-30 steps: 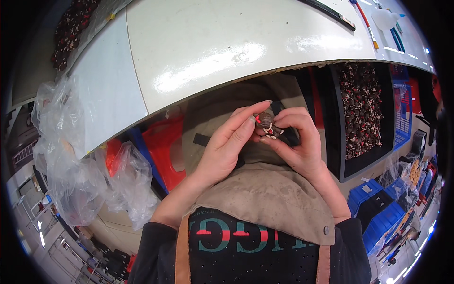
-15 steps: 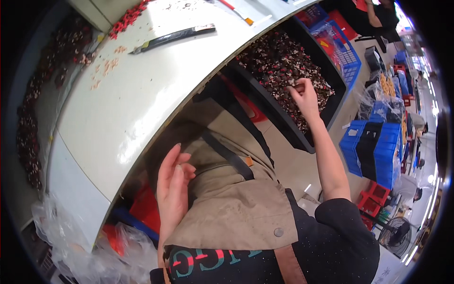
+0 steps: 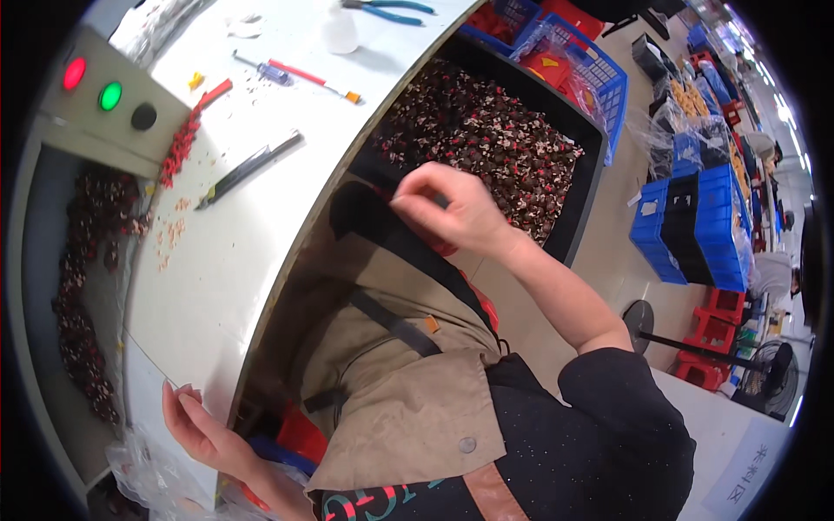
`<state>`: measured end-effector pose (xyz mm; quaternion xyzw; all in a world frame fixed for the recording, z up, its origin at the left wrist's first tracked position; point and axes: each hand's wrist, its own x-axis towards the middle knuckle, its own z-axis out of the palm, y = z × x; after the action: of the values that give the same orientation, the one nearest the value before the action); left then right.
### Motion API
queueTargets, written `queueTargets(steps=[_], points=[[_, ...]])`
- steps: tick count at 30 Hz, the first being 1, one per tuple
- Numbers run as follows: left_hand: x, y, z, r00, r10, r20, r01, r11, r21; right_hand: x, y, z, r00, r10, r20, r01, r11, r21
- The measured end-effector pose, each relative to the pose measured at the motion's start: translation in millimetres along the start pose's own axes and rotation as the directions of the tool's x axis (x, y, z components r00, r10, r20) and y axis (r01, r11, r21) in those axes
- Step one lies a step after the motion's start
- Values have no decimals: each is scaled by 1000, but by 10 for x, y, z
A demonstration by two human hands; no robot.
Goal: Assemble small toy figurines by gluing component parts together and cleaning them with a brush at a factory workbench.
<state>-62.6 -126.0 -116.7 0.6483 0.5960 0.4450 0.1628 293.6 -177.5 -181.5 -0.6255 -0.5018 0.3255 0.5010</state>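
Observation:
My right hand [image 3: 459, 211] is raised beside the near left side of a black bin [image 3: 593, 178], its fingers curled to the thumb in a pinch. Whatever it may hold is hidden. Many small dark brown pieces [image 3: 486, 130], mixed with pink and red bits, fill the bin. Over the near left edge of the white table [image 3: 208, 286] is my left hand [image 3: 201, 431], its fingers stretched out and slightly bent with nothing visible in them. A dark cutter knife [image 3: 249, 171] lies on the table beyond it, near scattered beige bits [image 3: 171, 236] and small red pieces [image 3: 180, 149].
A control box [image 3: 87, 126] with lit red and green buttons stands left above a trough of dark pieces [image 3: 82, 286]. Blue-handled pliers [image 3: 397, 12], a screwdriver [image 3: 271, 73] and a red-handled brush [image 3: 313, 79] lie on the table. Blue crates [image 3: 695, 230] stand right.
My right hand has come out of the pieces in the bin and moved left toward the table. My left hand has moved left and down to the table edge. The view has shifted.

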Motion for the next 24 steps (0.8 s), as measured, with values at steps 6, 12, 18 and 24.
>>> queueTargets(steps=[6,12,18,24], points=[[-94,161,328,985,105,134,-131,970,204,278,-505,-89,876,-475,83,465,878,118],[149,106,673,976,146,160,-185,946,267,874,-540,164,731,-670,127,616,729,299],[675,29,781,979,160,130,-199,898,393,1664,-787,647,640,-738,215,629,663,406],[1554,-312,352,965,192,176,-253,852,458,2152,-1087,1605,627,-601,496,595,780,192]])
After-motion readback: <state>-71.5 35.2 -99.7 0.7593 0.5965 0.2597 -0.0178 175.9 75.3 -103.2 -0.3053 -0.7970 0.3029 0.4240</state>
